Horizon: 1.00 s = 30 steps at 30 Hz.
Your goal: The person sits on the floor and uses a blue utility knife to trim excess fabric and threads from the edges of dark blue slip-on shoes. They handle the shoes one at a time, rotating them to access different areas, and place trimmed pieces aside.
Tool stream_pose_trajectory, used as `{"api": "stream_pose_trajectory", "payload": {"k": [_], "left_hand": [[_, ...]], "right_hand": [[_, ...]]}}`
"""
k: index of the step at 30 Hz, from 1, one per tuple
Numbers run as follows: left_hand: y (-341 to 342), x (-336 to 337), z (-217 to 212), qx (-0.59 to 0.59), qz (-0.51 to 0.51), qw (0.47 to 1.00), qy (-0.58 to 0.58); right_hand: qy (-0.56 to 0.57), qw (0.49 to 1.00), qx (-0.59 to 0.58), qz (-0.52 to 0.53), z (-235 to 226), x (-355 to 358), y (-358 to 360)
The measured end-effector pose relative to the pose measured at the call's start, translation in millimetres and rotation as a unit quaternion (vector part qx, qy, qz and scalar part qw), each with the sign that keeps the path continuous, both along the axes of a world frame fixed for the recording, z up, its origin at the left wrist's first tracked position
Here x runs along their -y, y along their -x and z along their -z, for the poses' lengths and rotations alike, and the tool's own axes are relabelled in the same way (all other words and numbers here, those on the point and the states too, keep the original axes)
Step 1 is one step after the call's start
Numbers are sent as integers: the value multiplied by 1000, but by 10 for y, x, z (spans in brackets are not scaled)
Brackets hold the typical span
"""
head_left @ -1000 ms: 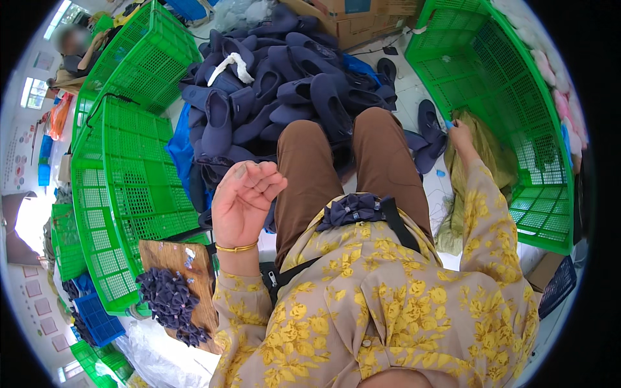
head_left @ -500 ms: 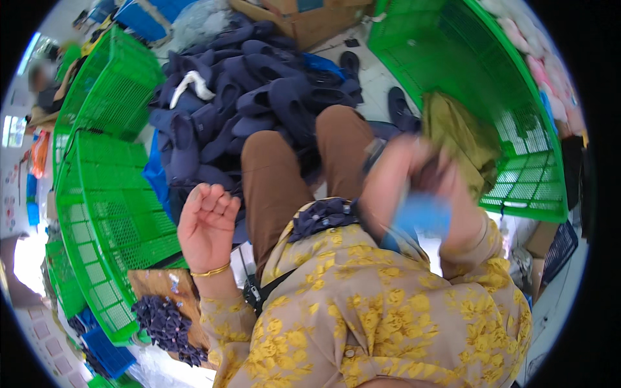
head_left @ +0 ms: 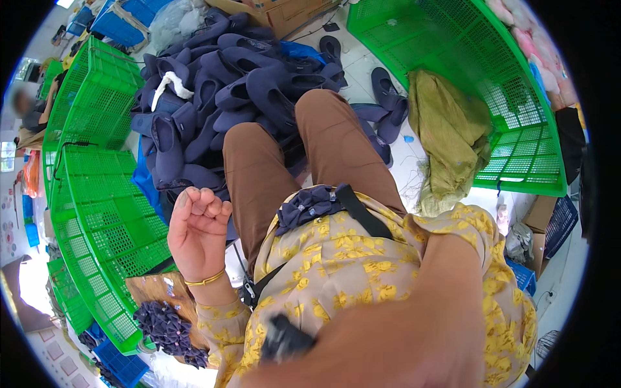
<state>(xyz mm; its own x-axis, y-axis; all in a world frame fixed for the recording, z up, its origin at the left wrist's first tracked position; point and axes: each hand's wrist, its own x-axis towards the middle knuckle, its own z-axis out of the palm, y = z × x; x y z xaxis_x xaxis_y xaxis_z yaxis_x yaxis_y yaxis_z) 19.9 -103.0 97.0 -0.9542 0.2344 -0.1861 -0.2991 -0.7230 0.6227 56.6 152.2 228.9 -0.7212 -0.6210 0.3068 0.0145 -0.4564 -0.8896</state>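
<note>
My left hand (head_left: 199, 229), with a gold bangle at its wrist, is raised palm up beside my knee. Its fingers curl loosely and nothing shows in them. My right hand (head_left: 304, 375) is a blur at the lower edge, across my floral shirt, its fingers not readable. A blurred black thing (head_left: 284, 339) shows against it; whether the hand holds it is unclear. On my waist rests a bunch of dark navy fabric bows (head_left: 309, 208) with small shiny beads, beside a black strap (head_left: 363, 213). More navy bows (head_left: 169, 330) lie on a wooden board (head_left: 152, 289) at left.
A heap of navy slip-on shoes (head_left: 213, 90) lies before my knees, a white strip (head_left: 170, 87) on top. Green plastic crates (head_left: 97, 213) stand at left, another green crate (head_left: 511, 110) at right. An olive cloth (head_left: 446, 142) lies near it. Another person (head_left: 39, 107) sits far left.
My right hand has swept from the right of my lap down to the lower edge. The blurred blue thing by it is out of sight. My left hand keeps its pose; the view has shifted slightly.
</note>
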Motion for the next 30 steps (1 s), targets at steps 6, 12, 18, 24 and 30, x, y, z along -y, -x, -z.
{"api": "stream_pose_trajectory", "payload": {"k": [6, 12, 18, 24, 30], "left_hand": [[-51, -52, -98, -14, -46, 995, 86], [-89, -242, -51, 8, -61, 986, 158], [-158, -507, 3, 32, 16, 983, 179], [-237, -501, 143, -27, 38, 961, 274], [-242, -380, 174, -178, 27, 841, 510]], "right_hand": [[-95, 972, 137, 164, 795, 78, 218], [-114, 961, 188, 167, 1282, 159, 405], [-35, 962, 215, 165, 1431, 334, 425], [-147, 957, 84, 234, 1550, 304, 399], [-352, 877, -145, 294, 1576, 277, 228]]}}
